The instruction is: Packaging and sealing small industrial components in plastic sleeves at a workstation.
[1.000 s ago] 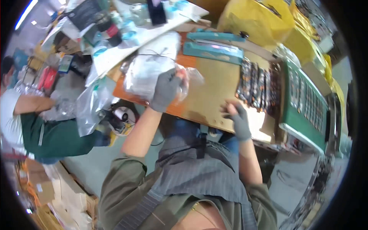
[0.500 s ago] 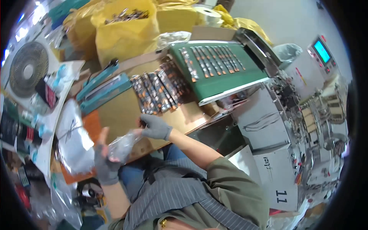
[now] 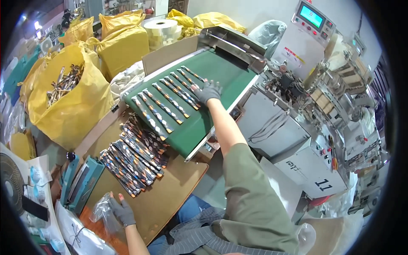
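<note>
"How is the right hand set?"

"The right hand [image 3: 209, 92], in a grey fingerless glove, is spread wide over the flat green conveyor belt [image 3: 191, 137]. Its thumb and fingertips are at the slim, dark packets patterned in orange and white [image 3: 171, 100], at the end of their row farthest from the table. I can't tell whether it presses on one; no packet is lifted."

"And the row itself?"

"Side by side, with gaps, running from the belt's table end up along its far edge."

"The left hand?"

"The left hand [image 3: 122, 211], gloved alike, is low over the brown table [image 3: 170, 197], toward its left end. Two bare fingertips stick out, well parted. It touches a crumpled clear plastic bag [image 3: 102, 209], but whether it grips it I can't tell."

"What else is on the table?"

"A dense heap of similar slim packets [image 3: 136, 161], against the edge that meets the belt. Toward the left end, beyond the bag, stands a long teal device [image 3: 91, 180]."
</note>
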The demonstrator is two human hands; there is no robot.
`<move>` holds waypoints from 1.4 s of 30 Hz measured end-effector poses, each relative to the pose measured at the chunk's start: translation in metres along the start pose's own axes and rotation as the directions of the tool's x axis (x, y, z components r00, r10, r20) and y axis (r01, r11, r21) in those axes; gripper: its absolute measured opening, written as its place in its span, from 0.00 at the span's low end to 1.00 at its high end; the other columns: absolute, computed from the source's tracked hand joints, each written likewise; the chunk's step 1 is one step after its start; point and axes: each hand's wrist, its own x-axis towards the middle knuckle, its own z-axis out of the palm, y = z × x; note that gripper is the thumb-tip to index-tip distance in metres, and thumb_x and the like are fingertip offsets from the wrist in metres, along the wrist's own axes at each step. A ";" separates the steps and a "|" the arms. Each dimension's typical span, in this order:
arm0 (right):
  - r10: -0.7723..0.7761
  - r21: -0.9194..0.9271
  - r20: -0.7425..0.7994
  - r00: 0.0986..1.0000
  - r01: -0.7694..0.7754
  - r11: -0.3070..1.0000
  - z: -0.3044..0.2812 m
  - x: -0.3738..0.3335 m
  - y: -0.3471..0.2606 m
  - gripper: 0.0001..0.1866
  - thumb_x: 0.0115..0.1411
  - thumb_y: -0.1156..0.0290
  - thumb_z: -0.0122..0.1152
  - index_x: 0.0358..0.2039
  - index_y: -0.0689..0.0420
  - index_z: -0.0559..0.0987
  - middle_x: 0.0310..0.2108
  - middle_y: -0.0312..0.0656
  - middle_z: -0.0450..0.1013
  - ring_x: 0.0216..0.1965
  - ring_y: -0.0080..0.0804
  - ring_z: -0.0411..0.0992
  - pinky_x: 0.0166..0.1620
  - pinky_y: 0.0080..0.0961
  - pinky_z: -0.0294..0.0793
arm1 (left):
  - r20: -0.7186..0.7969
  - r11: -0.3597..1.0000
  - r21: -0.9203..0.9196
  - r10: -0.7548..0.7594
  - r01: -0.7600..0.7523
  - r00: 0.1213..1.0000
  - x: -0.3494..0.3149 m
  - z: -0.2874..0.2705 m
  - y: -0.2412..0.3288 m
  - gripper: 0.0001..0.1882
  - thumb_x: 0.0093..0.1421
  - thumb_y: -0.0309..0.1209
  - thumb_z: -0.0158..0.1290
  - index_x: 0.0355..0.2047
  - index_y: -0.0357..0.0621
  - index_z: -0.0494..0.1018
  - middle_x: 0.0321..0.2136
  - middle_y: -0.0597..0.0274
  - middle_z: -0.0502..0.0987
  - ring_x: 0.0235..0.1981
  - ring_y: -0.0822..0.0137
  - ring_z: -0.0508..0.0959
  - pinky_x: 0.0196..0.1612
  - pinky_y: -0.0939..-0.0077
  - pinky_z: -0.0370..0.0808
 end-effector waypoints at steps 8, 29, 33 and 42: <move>-0.719 0.215 0.182 0.671 0.687 0.695 0.035 -0.053 -0.092 0.51 0.53 0.28 0.35 0.63 0.61 0.52 0.62 0.57 0.51 0.64 0.55 0.46 0.65 0.37 0.45 | 0.061 0.924 -0.292 -0.237 0.245 0.970 0.031 0.007 0.037 0.27 0.64 0.41 0.44 0.56 0.32 0.59 0.55 0.43 0.63 0.57 0.52 0.63 0.59 0.65 0.58; -0.781 0.604 0.613 0.122 -0.709 0.364 0.126 -0.285 -0.179 0.19 0.60 0.58 0.54 0.43 0.62 0.74 0.38 0.42 0.75 0.36 0.24 0.74 0.43 0.22 0.73 | 0.522 0.482 -0.640 -0.300 0.599 0.798 0.067 0.017 0.031 0.29 0.49 0.44 0.63 0.44 0.34 0.72 0.37 0.58 0.77 0.36 0.70 0.76 0.42 0.77 0.72; -0.780 0.441 0.626 -0.031 -0.810 0.387 0.107 -0.303 -0.179 0.20 0.58 0.60 0.58 0.47 0.58 0.73 0.43 0.39 0.73 0.43 0.22 0.71 0.47 0.24 0.71 | 0.591 0.272 -0.719 -0.246 0.640 0.769 0.057 -0.032 0.056 0.25 0.47 0.36 0.65 0.42 0.35 0.73 0.35 0.62 0.78 0.36 0.71 0.76 0.41 0.78 0.73; -0.984 0.926 0.160 0.077 -0.358 0.122 -0.032 -0.336 -0.178 0.51 0.37 0.67 0.77 0.59 0.63 0.57 0.48 0.43 0.67 0.51 0.32 0.65 0.54 0.28 0.66 | 0.124 0.554 -0.832 0.255 -0.040 0.959 0.017 -0.135 0.074 0.44 0.36 0.32 0.70 0.53 0.41 0.61 0.50 0.59 0.69 0.51 0.69 0.69 0.54 0.72 0.66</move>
